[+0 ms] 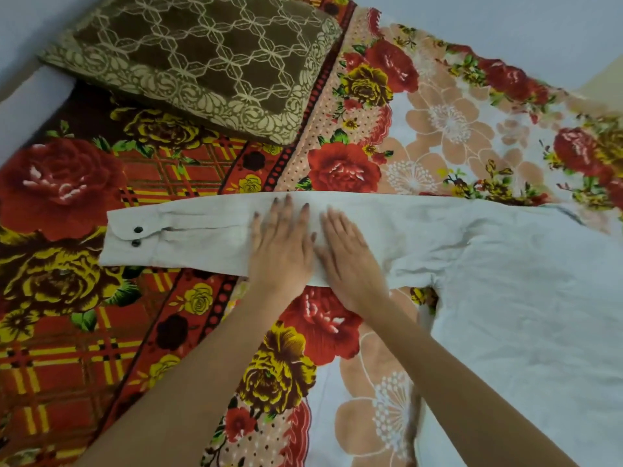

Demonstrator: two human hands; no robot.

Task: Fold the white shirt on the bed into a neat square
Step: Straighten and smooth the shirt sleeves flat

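Observation:
The white shirt (526, 298) lies spread on the bed, its body at the right and running off the frame's right edge. One long sleeve (188, 235) stretches flat to the left, ending in a cuff with two dark buttons (137, 236). My left hand (281, 247) rests palm down on the middle of the sleeve, fingers apart. Beside it, my right hand (349, 257) also lies flat on the sleeve, nearer the shoulder. Neither hand grips the cloth.
The bed is covered by a red, yellow and peach floral sheet (101, 332). A brown patterned pillow (202, 59) lies at the back left. A pale wall (505, 21) runs along the far side.

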